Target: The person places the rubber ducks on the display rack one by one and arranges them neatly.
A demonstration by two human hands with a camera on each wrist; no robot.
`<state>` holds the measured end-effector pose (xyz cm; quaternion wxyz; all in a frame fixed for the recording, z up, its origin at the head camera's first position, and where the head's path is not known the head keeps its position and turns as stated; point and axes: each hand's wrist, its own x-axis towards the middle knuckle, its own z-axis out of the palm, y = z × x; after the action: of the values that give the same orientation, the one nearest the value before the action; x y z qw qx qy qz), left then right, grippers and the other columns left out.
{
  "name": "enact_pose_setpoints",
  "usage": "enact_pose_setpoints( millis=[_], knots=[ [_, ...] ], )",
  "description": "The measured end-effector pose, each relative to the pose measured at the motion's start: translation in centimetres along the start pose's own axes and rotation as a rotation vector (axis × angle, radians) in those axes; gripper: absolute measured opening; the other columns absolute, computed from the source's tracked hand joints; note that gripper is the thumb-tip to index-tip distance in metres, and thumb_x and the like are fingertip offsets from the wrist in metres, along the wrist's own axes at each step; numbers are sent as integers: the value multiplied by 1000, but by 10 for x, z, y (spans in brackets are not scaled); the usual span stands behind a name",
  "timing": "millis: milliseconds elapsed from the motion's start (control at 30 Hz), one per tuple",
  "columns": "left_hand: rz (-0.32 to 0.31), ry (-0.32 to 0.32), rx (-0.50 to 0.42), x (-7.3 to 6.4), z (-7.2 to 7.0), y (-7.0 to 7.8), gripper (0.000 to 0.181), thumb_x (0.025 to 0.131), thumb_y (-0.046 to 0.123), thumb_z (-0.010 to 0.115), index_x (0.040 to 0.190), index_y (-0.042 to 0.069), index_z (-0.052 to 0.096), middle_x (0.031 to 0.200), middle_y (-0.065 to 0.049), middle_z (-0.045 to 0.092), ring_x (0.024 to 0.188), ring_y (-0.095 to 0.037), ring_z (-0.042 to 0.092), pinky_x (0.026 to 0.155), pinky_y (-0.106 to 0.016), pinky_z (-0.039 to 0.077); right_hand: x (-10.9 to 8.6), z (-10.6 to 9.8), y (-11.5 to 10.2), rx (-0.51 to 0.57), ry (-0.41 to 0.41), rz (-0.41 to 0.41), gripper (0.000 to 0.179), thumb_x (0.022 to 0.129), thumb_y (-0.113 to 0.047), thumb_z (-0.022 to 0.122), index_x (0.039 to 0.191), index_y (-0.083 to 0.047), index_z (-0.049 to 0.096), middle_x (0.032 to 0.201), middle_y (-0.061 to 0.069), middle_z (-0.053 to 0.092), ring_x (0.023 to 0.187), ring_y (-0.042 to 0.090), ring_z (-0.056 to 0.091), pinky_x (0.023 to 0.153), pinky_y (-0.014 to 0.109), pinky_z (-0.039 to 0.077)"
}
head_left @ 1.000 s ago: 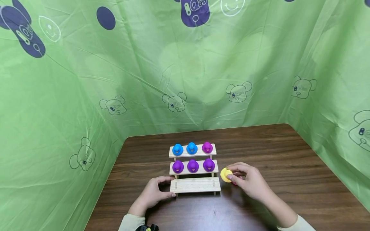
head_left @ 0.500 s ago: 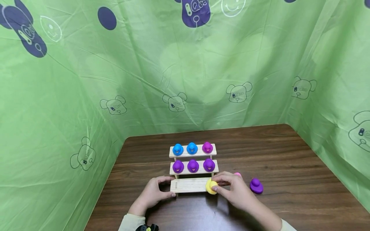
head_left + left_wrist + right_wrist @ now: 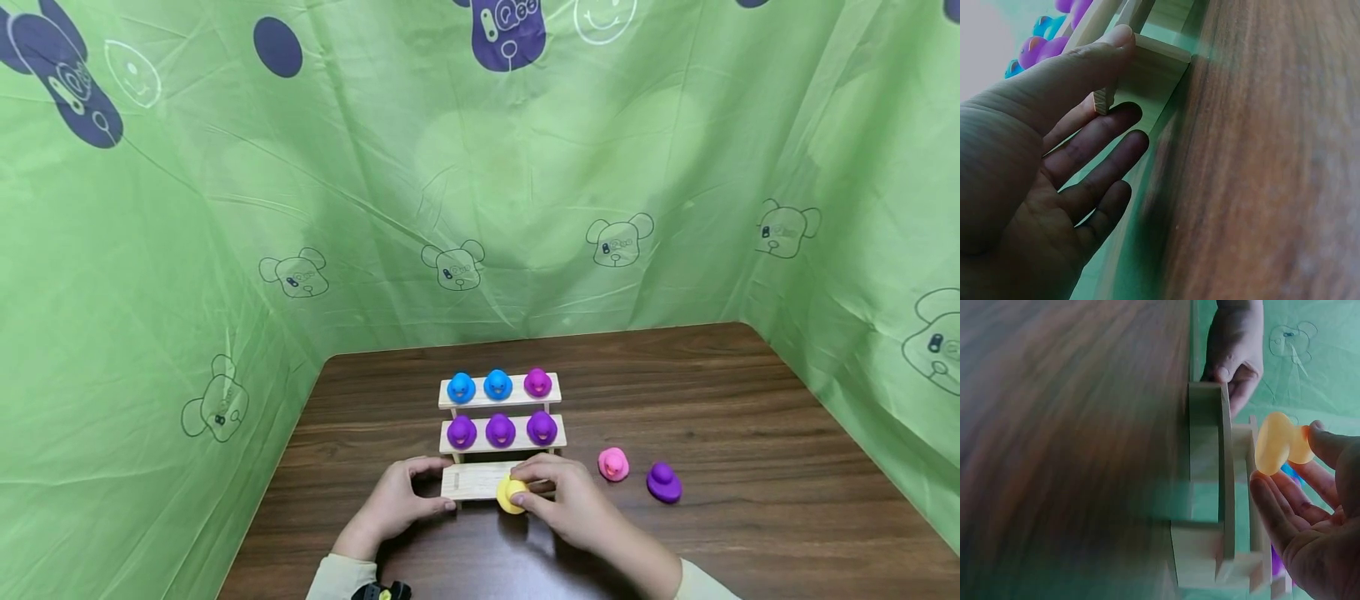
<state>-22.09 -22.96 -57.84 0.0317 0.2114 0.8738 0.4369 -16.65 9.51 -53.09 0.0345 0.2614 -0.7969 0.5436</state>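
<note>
Fingertips [image 3: 1265,494] around smooth, bulbous yellow duck [image 3: 1272,445]

Green cloth [image 3: 360,167] on three sides: back, left and right. Surface creased, long diagonal folds on the left and back. Print: outlined bear heads [image 3: 460,271] in a low row; solid purple bears [image 3: 508,37] higher up, cut off by the top edge or near it; purple dots [image 3: 278,47]; white smileys [image 3: 132,75]. Paler round patches across back panel. Table [image 3: 750,433]: brown wood grain, far corners rounded. Pale sheen at near middle. Wrist views dimmer, grain partly blurred.
</note>
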Motion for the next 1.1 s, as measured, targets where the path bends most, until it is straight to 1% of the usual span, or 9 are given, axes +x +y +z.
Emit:
enact_pose_setpoints(
  millis=[100, 200, 433, 533, 667, 800, 967, 1100],
  knots=[
    [-2, -3, -3, 0, 0, 0, 56, 74, 42, 96, 124, 27, 76, 120, 18, 72, 118, -12, 65, 106, -37, 50, 6, 9, -2, 13, -6, 15, 25, 92, -19, 83, 114, -7, 79, 116, 2, 73, 101, 19, 73, 88, 35, 61],
    [-2, -9, -10, 0, 0, 0, 56, 74, 42, 96, 124, 27, 76, 120, 18, 72, 118, -12, 65, 106, -37, 50, 12, 17, -3, -5, -5, 14, 27, 91, -19, 83, 114, -6, 79, 115, 1, 73, 103, 17, 72, 89, 35, 61],
    [13, -9, -15, 0, 0, -1, 55, 75, 41, 96, 124, 27, 76, 121, 17, 72, 117, -13, 65, 105, -37, 51, 21, 34, -1, -26, -25, 20, 26, 92, -18, 83, 115, -5, 79, 115, 4, 73, 97, 11, 72, 86, 37, 62],
    [7, -10, -8, 0, 0, -1, 55, 75, 43, 95, 124, 27, 76, 121, 17, 72, 118, -13, 65, 106, -38, 50, 24, 37, -2, -58, -25, 2, 26, 92, -20, 83, 114, -7, 79, 114, 2, 73, 98, 10, 71, 87, 35, 62],
    [9, -9, -5, 0, -1, -1, 55, 75, 43, 95, 124, 26, 76, 121, 17, 72, 118, -12, 65, 105, -37, 51, 28, 40, -5, -154, -22, -30, 25, 92, -23, 84, 113, -10, 80, 110, -4, 72, 100, 9, 69, 89, 31, 60],
    [16, -10, -12, 0, -1, -1, 55, 75, 43, 95, 124, 26, 76, 121, 16, 72, 118, -13, 65, 105, -37, 51, 34, 43, -10, -278, -19, -71, 21, 92, -25, 84, 109, -14, 81, 106, -8, 73, 99, 9, 67, 90, 31, 58],
    [13, -11, -16, 1, -1, 0, 55, 75, 42, 95, 125, 26, 76, 122, 16, 72, 118, -13, 66, 104, -38, 52, 42, 48, -15, -371, -33, -80, 17, 93, -25, 82, 107, -17, 80, 106, -9, 73, 99, 11, 68, 91, 36, 57],
    [7, -12, -8, 1, -1, 0, 55, 76, 44, 95, 125, 27, 76, 122, 17, 72, 118, -12, 65, 105, -38, 51, 46, 53, -18, -433, -44, -83, 18, 93, -27, 81, 108, -16, 79, 106, -8, 73, 98, 11, 68, 90, 35, 57]
  ],
)
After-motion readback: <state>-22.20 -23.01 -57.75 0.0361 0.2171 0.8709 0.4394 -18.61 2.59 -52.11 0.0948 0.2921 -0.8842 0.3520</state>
